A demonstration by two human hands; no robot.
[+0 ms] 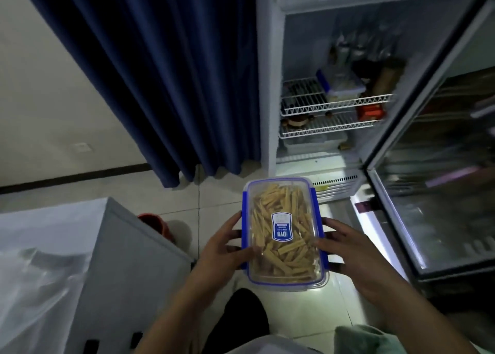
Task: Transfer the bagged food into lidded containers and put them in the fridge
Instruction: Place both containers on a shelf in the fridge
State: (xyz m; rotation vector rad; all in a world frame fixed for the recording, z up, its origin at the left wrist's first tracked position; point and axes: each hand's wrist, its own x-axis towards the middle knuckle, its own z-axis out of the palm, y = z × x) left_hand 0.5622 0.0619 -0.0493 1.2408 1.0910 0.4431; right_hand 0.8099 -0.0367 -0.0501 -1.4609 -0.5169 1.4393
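Note:
I hold a clear lidded container [284, 233] with blue clips, full of yellow stick-shaped food, above the tiled floor. My left hand [225, 249] grips its left side and my right hand [351, 252] grips its right side. The lid is on and bears a blue label. Ahead stands the fridge [270, 85] with its glass door [434, 166] swung open to the right. On its upper wire shelf [334, 103] sits another lidded container [340, 83] with a blue clip.
A dark blue curtain [166, 72] hangs left of the fridge. A white-covered table [67, 246] with a clear plastic bag [34, 286] stands at lower left, a red bin [155, 222] behind it. Bottles and other items fill the fridge shelves.

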